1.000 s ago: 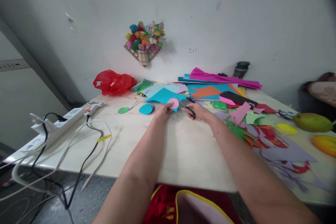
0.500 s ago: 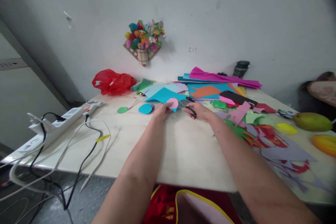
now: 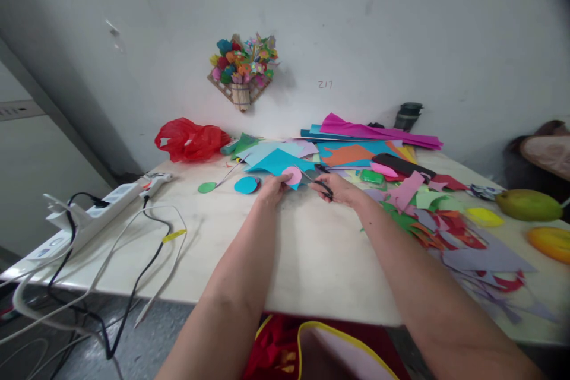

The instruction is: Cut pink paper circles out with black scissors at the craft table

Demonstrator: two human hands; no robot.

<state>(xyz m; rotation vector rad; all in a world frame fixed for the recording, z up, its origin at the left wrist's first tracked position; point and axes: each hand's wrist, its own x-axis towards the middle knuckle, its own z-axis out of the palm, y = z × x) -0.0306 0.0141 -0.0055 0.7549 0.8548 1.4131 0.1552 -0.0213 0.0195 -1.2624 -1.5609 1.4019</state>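
Observation:
My left hand (image 3: 272, 188) pinches a pink paper circle (image 3: 291, 176) together with a sheet of blue paper (image 3: 278, 161) behind it. In my right hand (image 3: 335, 187) is a pair of scissors (image 3: 323, 187) with black handles, its blades pointing up and left at the right side of the pink circle. Whether the blades are biting into the blue paper is too small to tell. Left of my left hand lie blue paper circles (image 3: 246, 184), and farther left a green paper circle (image 3: 206, 187).
Coloured scraps (image 3: 439, 222) cover the table's right side, beside a black phone (image 3: 398, 166) and a green fruit (image 3: 529, 205). A power strip (image 3: 93, 217) with cables runs along the left. Behind are a red plastic bag (image 3: 191, 139), magenta paper (image 3: 369, 130) and a dark bottle (image 3: 407, 116).
Both hands keep nearly the same pose, with the circle and scissors barely moved. The whole view has shifted very slightly.

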